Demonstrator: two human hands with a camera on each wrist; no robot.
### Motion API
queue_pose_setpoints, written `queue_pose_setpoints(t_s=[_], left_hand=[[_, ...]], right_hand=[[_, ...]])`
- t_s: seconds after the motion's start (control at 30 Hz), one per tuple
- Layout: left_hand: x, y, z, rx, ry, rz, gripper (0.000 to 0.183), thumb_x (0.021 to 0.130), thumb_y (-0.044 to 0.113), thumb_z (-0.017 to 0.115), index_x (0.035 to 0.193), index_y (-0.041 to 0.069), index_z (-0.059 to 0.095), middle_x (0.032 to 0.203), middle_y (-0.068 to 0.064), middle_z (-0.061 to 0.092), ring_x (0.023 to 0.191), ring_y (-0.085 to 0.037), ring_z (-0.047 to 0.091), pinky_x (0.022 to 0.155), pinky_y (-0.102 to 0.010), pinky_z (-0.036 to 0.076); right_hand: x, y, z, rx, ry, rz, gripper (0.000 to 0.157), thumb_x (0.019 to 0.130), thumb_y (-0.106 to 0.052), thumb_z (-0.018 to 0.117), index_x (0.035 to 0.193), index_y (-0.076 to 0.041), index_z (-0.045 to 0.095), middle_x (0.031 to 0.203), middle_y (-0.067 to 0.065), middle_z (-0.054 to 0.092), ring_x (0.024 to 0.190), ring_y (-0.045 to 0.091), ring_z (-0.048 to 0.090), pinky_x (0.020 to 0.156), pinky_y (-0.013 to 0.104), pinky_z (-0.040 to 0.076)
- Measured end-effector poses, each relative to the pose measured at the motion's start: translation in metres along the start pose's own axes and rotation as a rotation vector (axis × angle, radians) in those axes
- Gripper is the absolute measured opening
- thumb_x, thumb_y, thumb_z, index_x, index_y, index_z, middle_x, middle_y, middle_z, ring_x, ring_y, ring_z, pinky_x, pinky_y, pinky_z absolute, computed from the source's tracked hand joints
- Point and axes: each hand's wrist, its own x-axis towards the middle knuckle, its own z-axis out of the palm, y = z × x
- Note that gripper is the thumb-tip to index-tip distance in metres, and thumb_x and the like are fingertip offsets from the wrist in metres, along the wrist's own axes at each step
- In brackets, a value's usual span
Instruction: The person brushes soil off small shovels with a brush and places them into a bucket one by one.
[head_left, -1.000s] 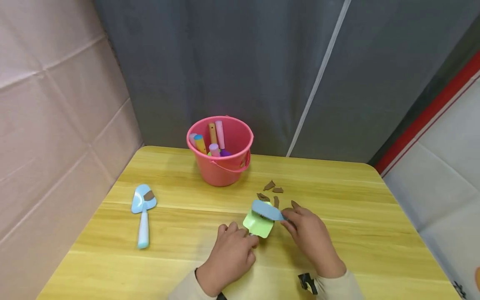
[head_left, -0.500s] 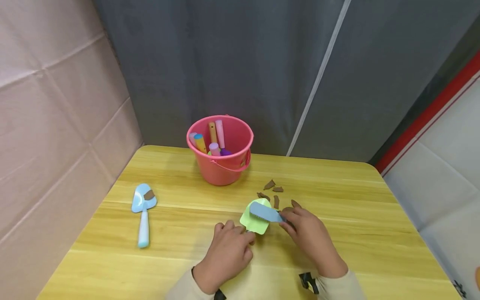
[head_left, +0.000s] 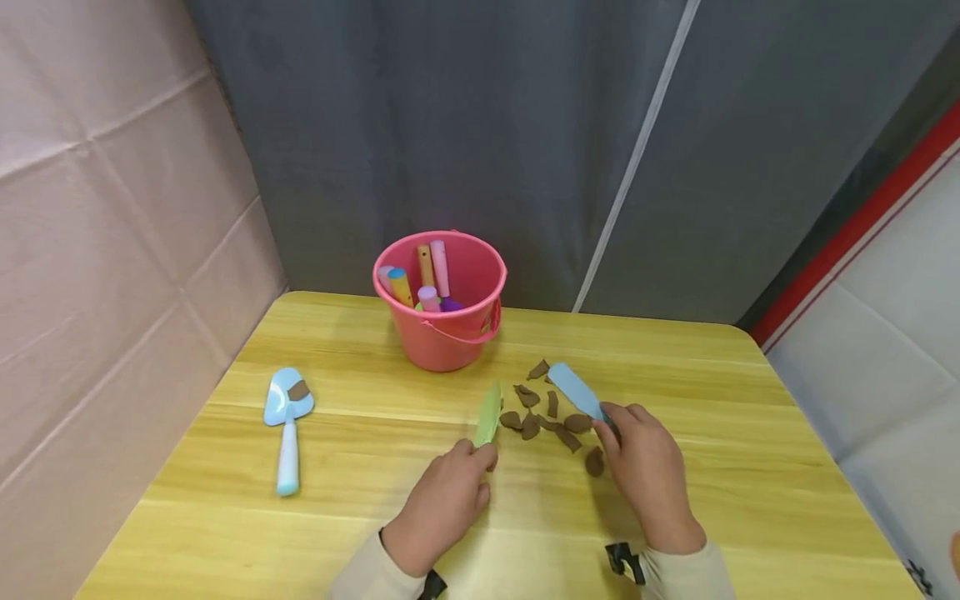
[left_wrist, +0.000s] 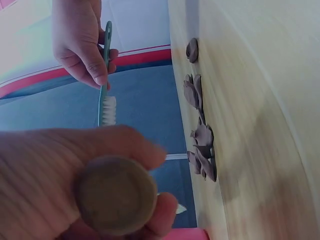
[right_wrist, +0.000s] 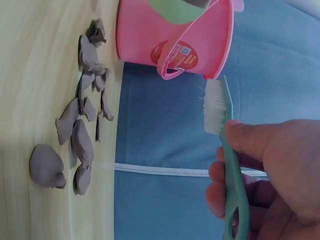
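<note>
My left hand (head_left: 446,504) grips a small green toy shovel (head_left: 489,414). Its blade stands tilted on edge, left of the brown clay-like pieces (head_left: 530,426). The round end of its handle (left_wrist: 116,196) faces the left wrist camera, with thumb and fingers wrapped about it. My right hand (head_left: 648,467) holds a blue-green brush (head_left: 576,392) by its handle. In the right wrist view its white bristles (right_wrist: 215,106) show, raised off the table. The brown pieces lie scattered between both hands, several of them, with a round one (head_left: 595,462) close to the right hand.
A pink bucket (head_left: 442,342) with several tool handles inside stands at the back of the wooden table (head_left: 360,533). To the left lies a light blue toy shovel (head_left: 288,442) bearing one brown piece (head_left: 298,391). A grey curtain (head_left: 465,125) hangs behind the table.
The green shovel has turned from nearly flat to on edge and shifted left. The brush has left the shovel blade, moving right and away. More brown pieces now show on the table.
</note>
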Motion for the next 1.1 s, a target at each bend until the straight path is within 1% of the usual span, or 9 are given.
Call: queue_pose_setpoints(t_s=[0.17,0.27,0.43,0.53,0.7,0.8,0.87,0.97,1.1], left_hand=[[0.002,0.003,-0.001,-0.086,0.018,-0.025,0.011,0.076,0.009,0.053,0.085,0.016,0.053,0.069,0.006,0.04,0.052,-0.008,0.037,0.045,-0.022,0.033],[0.003,0.006,-0.002,-0.114,0.006,-0.034,0.01,0.078,0.014,0.054,0.087,0.017,0.051,0.07,0.007,0.041,0.052,-0.008,0.038,0.045,-0.023,0.032],[0.002,0.007,-0.002,-0.167,-0.01,-0.031,0.022,0.073,0.006,0.059,0.09,0.017,0.05,0.079,0.005,0.044,0.058,-0.008,0.042,0.051,-0.023,0.037],[0.002,0.007,-0.001,-0.162,0.008,-0.038,0.026,0.071,0.001,0.057,0.089,0.018,0.052,0.081,0.004,0.043,0.059,-0.009,0.043,0.052,-0.023,0.038],[0.002,0.009,-0.001,-0.097,0.077,-0.026,0.02,0.071,0.005,0.055,0.086,0.018,0.051,0.072,0.006,0.044,0.057,-0.01,0.043,0.05,-0.025,0.036],[0.003,0.011,-0.001,-0.067,0.109,0.0,0.017,0.071,0.006,0.054,0.083,0.018,0.053,0.068,0.007,0.045,0.057,-0.01,0.044,0.051,-0.024,0.036],[0.003,0.012,-0.001,-0.071,0.112,0.012,0.017,0.07,0.005,0.055,0.082,0.017,0.055,0.067,0.007,0.047,0.058,-0.01,0.045,0.051,-0.024,0.037],[0.001,0.013,-0.001,-0.101,0.069,0.004,0.021,0.067,0.004,0.057,0.085,0.015,0.059,0.069,0.005,0.048,0.058,-0.009,0.045,0.053,-0.023,0.039],[0.0,0.015,-0.002,-0.142,-0.014,-0.023,0.031,0.063,0.002,0.06,0.091,0.013,0.062,0.074,0.004,0.046,0.061,-0.008,0.045,0.054,-0.024,0.04]], right_hand=[[0.0,-0.001,0.0,0.021,-0.004,-0.004,0.027,0.081,-0.021,0.069,0.103,-0.007,0.067,0.084,0.007,0.063,0.059,0.015,0.048,0.051,0.032,0.039],[0.001,-0.002,0.0,0.035,-0.009,-0.008,0.027,0.081,-0.02,0.068,0.104,-0.006,0.067,0.085,0.007,0.063,0.059,0.015,0.049,0.051,0.032,0.04],[0.001,-0.004,-0.001,0.051,-0.02,-0.022,0.027,0.081,-0.02,0.069,0.104,-0.006,0.067,0.084,0.006,0.062,0.06,0.015,0.048,0.052,0.032,0.04],[0.001,-0.005,-0.001,0.053,-0.022,-0.032,0.027,0.081,-0.02,0.069,0.104,-0.006,0.067,0.084,0.005,0.062,0.061,0.014,0.049,0.053,0.032,0.041],[0.003,-0.011,0.001,0.09,-0.064,-0.096,0.029,0.081,-0.019,0.069,0.106,-0.006,0.067,0.088,0.004,0.063,0.065,0.014,0.053,0.055,0.032,0.044],[0.003,-0.015,0.003,0.122,-0.099,-0.152,0.028,0.08,-0.02,0.07,0.105,-0.009,0.068,0.094,0.005,0.064,0.079,0.021,0.061,0.062,0.036,0.049],[0.003,-0.017,0.004,0.131,-0.108,-0.176,0.027,0.079,-0.022,0.07,0.104,-0.011,0.068,0.099,0.006,0.064,0.092,0.027,0.062,0.07,0.041,0.051],[0.004,-0.018,0.005,0.13,-0.111,-0.175,0.028,0.079,-0.023,0.07,0.105,-0.012,0.068,0.1,0.006,0.064,0.096,0.029,0.061,0.073,0.043,0.05],[0.004,-0.017,0.005,0.118,-0.099,-0.162,0.031,0.079,-0.024,0.071,0.106,-0.01,0.068,0.099,0.007,0.064,0.089,0.026,0.062,0.067,0.039,0.05]])
